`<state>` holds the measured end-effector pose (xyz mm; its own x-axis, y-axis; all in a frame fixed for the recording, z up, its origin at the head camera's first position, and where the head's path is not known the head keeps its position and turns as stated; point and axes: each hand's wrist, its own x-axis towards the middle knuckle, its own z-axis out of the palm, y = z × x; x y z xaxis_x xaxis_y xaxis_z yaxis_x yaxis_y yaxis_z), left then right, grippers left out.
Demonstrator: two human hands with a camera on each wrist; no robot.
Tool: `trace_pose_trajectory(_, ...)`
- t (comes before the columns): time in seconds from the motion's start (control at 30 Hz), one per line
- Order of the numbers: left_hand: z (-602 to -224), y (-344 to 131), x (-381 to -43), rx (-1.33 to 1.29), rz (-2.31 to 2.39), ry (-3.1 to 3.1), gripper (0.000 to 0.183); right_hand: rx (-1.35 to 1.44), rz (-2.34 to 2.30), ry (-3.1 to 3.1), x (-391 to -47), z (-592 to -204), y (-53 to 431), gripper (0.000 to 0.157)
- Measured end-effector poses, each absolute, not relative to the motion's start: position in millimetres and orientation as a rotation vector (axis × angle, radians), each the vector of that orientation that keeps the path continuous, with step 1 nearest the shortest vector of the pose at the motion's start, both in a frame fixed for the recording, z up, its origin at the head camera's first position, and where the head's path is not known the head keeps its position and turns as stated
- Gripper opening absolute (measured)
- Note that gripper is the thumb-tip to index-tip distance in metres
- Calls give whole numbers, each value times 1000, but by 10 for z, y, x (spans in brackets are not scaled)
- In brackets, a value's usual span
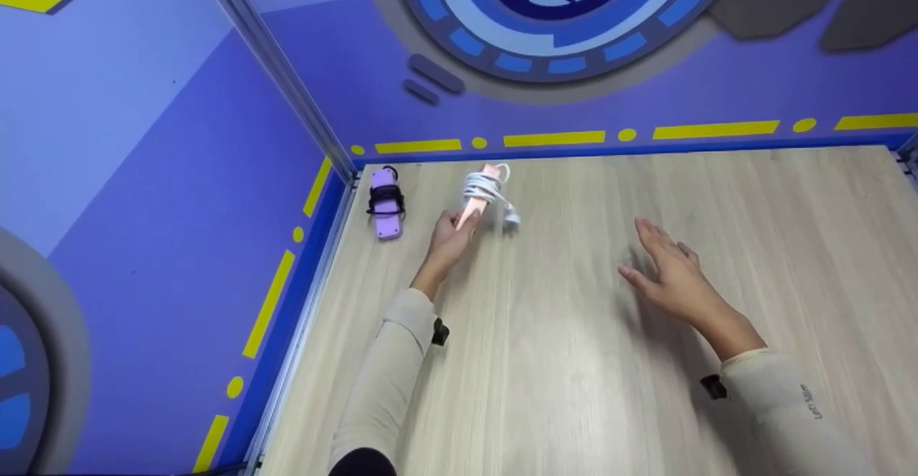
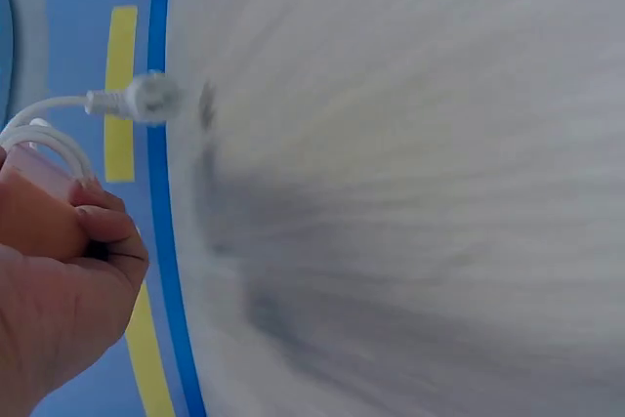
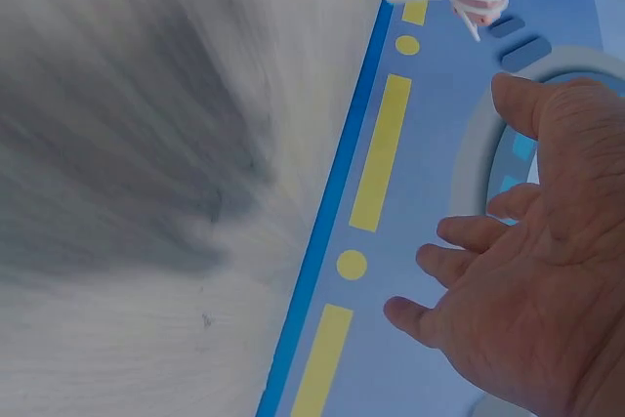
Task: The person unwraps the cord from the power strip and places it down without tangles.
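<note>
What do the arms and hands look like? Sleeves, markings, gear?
Left hand and right hand: gloveless. Left sleeve and right sleeve: pale beige, long. Dark lettering on the right one. Small black piece at each sleeve's end.

1. The pale wood-grain tabletop (image 1: 559,361) is being brightly lit in the head view, with soft glare being reflected near its lower middle.
2. A soft shadow is being cast just left of the bare right hand (image 1: 670,279).
3. In both wrist views, the tabletop is being blurred into grey streaks.
</note>
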<state>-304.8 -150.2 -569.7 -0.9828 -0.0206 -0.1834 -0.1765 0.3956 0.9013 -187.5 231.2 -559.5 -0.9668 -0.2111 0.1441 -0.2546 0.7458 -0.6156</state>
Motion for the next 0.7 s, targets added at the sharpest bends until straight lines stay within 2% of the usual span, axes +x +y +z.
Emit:
trace_pose_trajectory(0.4, -5382, -1101, -2573, 282, 1837, 2189, 44, 500, 1029, -2867, -1816, -5502, 2117, 77)
trace_pose_trajectory(0.7, -5224, -936, -2335, 429, 1979, 1975, 28, 505, 1131, -2816, -1826, -5355, 1839, 80)
